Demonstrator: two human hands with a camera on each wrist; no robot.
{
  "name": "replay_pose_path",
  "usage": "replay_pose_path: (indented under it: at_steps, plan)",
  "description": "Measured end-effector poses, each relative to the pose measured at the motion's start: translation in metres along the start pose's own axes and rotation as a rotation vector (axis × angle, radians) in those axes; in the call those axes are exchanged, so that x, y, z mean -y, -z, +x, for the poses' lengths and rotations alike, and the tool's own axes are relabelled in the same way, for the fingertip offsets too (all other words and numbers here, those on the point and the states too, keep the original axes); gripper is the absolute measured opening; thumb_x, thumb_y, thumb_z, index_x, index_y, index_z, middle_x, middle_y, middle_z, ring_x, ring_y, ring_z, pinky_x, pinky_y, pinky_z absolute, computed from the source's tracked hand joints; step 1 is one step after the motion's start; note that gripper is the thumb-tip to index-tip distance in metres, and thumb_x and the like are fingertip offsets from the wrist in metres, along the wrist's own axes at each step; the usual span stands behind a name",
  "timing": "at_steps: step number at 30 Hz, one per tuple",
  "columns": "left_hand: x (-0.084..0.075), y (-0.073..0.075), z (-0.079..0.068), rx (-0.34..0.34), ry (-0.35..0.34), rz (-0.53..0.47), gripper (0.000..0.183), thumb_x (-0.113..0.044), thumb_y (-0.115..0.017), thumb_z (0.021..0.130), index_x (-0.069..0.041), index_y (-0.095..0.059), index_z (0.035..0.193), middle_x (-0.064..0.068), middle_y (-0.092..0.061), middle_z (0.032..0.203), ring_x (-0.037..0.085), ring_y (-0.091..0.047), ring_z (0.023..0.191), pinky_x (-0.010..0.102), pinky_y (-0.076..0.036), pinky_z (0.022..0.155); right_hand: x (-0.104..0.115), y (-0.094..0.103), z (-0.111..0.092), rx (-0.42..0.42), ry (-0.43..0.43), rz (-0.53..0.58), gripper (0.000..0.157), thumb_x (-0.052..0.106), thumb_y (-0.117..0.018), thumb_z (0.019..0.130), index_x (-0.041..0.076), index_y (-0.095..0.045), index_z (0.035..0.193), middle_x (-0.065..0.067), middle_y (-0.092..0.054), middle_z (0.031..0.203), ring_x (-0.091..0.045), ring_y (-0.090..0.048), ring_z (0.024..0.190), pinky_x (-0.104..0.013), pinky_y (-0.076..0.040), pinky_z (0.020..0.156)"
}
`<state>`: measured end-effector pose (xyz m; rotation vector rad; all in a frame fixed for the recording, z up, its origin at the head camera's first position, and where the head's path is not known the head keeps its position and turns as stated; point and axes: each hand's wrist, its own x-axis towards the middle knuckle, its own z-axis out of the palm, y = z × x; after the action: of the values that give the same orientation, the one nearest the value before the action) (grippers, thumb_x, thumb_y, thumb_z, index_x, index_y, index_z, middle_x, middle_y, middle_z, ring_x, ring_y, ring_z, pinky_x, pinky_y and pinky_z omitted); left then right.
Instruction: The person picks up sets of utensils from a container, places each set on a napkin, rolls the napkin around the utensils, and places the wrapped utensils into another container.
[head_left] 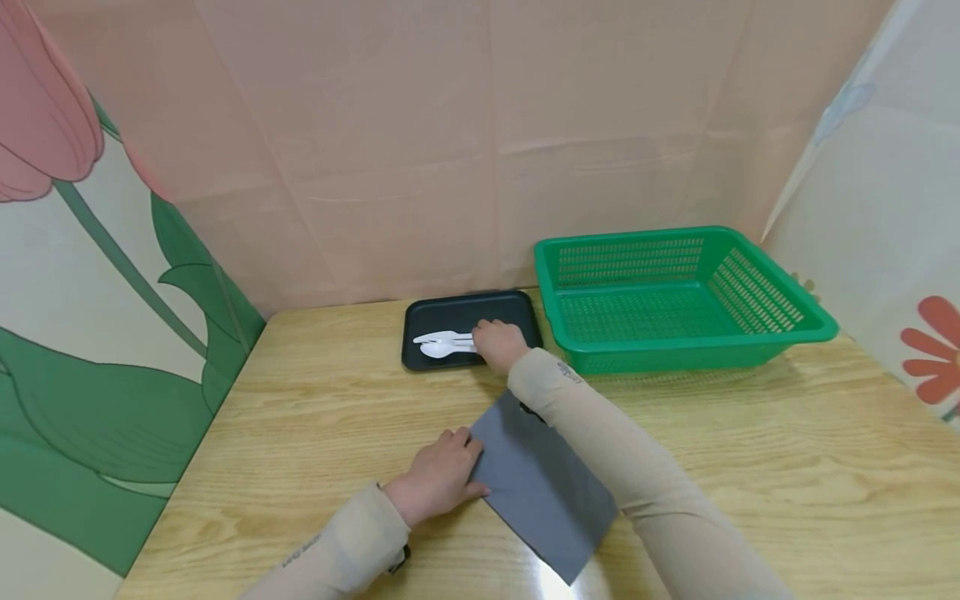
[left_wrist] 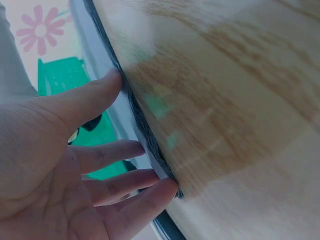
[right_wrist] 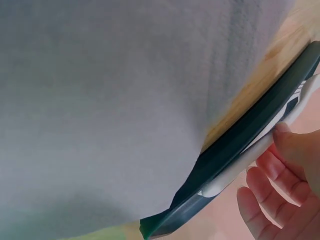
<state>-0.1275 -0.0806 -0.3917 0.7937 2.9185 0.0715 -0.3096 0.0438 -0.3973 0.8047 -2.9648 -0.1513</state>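
Note:
A grey cloth lies slantwise on the wooden table. My left hand rests at its left edge, thumb and fingertips touching the rim; the left wrist view shows the fingers spread fairly straight along that edge. Behind the cloth, a black tray holds a white spoon and another piece of white cutlery side by side. Over the tray's right part, my right hand pinches the cutlery handles. Its thumb lies against a white handle in the right wrist view, with curled fingers across from it.
A green plastic basket with slotted walls stands at the back right, close to the tray. Behind the table hangs a pink sheet. A flower-patterned panel borders the left side, and a pale one the right.

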Motion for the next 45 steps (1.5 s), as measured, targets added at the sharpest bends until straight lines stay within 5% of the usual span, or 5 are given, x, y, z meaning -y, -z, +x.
replay_pose_path:
  at_steps: [38, 45]
  plan:
    - [0.000, 0.001, 0.001, 0.021, 0.003, -0.005, 0.055, -0.044, -0.069, 0.080, -0.005, -0.059, 0.117, 0.011, -0.058, 0.112, 0.023, -0.057, 0.098, 0.033, -0.053, 0.071, -0.007, 0.021, -0.002, -0.073, -0.003, -0.018, 0.019, 0.021, -0.060, 0.091, 0.008, -0.065, 0.104, -0.008, -0.062, 0.103, -0.026, -0.061, 0.093, -0.039, -0.055, 0.073]
    - [0.001, -0.001, 0.001, 0.006, -0.003, 0.001, 0.056, -0.044, -0.069, 0.080, -0.004, -0.059, 0.118, 0.011, -0.058, 0.111, 0.023, -0.057, 0.097, 0.033, -0.053, 0.071, -0.007, 0.028, -0.003, -0.028, -0.010, -0.013, 0.021, 0.021, -0.058, 0.092, 0.009, -0.064, 0.108, -0.007, -0.062, 0.107, -0.025, -0.061, 0.098, -0.039, -0.054, 0.077]
